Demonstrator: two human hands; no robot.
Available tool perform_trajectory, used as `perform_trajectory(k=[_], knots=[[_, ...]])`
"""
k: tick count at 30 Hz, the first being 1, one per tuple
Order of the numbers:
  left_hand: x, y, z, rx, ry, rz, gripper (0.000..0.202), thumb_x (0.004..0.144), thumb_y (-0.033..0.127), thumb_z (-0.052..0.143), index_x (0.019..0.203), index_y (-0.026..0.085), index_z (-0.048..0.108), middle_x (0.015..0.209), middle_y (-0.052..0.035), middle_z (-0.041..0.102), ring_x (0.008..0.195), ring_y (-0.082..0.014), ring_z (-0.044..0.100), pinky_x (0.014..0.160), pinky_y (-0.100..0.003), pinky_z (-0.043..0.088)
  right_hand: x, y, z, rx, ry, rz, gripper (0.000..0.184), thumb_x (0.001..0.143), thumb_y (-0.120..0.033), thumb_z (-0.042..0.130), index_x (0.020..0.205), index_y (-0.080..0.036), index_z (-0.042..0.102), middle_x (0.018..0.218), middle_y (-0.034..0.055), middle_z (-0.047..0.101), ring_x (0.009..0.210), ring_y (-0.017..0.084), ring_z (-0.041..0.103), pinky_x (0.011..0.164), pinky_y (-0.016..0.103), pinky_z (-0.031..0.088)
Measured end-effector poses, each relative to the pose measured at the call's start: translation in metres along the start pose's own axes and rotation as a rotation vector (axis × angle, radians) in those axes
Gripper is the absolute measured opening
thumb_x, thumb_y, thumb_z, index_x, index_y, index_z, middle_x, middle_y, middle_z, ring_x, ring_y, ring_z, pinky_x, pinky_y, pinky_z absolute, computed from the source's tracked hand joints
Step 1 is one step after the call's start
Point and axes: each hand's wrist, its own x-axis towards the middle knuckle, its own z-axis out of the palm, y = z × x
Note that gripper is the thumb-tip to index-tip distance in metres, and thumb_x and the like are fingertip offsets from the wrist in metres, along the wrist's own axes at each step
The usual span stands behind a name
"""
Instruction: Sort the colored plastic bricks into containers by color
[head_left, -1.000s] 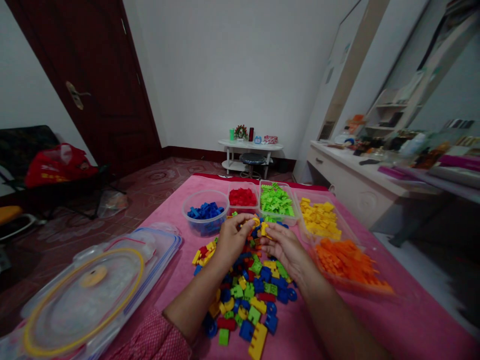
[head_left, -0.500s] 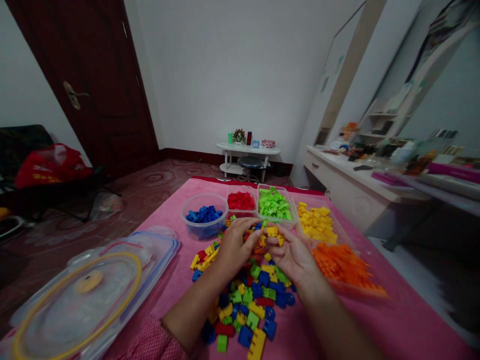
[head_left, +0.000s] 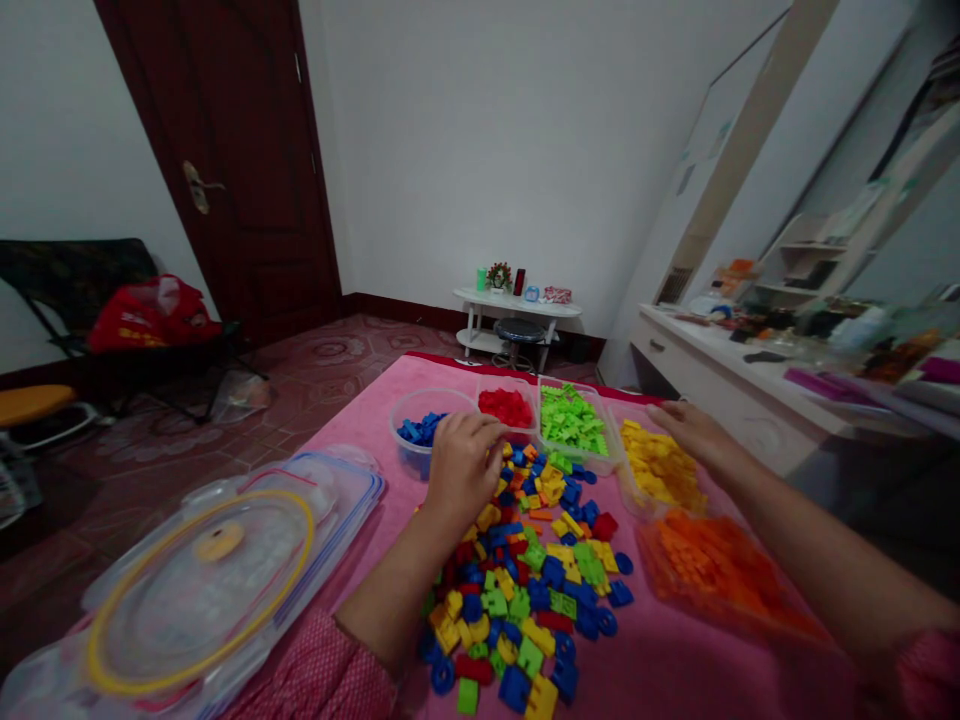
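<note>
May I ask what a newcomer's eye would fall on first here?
Probably the heap of many-coloured blocks in the middle of the pink cloth. Clear containers, each holding one colour, line its far and right sides. The left hand is by the heap's far left edge, the right hand by the yellow blocks.

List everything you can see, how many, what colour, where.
Mixed blocks: many, multicoloured, heaped centrally
Round tub: one, clear, left beyond heap, holding blue blocks
Rectangular tubs: four, clear, beyond and right, holding red blocks, green blocks, yellow blocks, orange blocks
Lids: several, clear, stacked left
Tablecloth: one, pink, underneath
Side table: one, white, far wall, bearing small items
Stools: two, dark by side table, orange far left
Door: one, dark red, left
Chair: one, dark, left
Bag: one, red, on chair
Dresser: one, white, right, cluttered
Left hand: one, bare, near round tub
Right hand: one, bare, near yellow blocks
</note>
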Motion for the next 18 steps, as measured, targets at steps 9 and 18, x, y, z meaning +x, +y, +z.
perform_trajectory(k=[9, 18], knots=[[0.010, -0.039, -0.018, 0.220, -0.216, -0.273, 0.023, 0.079, 0.028, 0.055, 0.097, 0.027, 0.070, 0.097, -0.0030, 0.071, 0.092, -0.0195, 0.062, 0.078, -0.027, 0.042, -0.090, -0.121, 0.095, 0.066, -0.380, -0.753, 0.029, 0.078, -0.016, 0.053, 0.105, -0.016, 0.061, 0.111, 0.0083, 0.062, 0.106, 0.019, 0.054, 0.094, 0.032, 0.038], [0.009, -0.039, -0.012, 0.178, -0.211, -0.319, 0.025, 0.081, 0.024, 0.051, 0.097, 0.026, 0.070, 0.097, -0.0040, 0.071, 0.091, -0.0172, 0.063, 0.077, -0.023, 0.044, -0.113, -0.135, 0.131, -0.164, -0.382, -0.761, 0.037, 0.086, -0.037, 0.048, 0.110, -0.011, 0.058, 0.116, 0.0149, 0.057, 0.114, 0.024, 0.044, 0.093, 0.035, 0.037]])
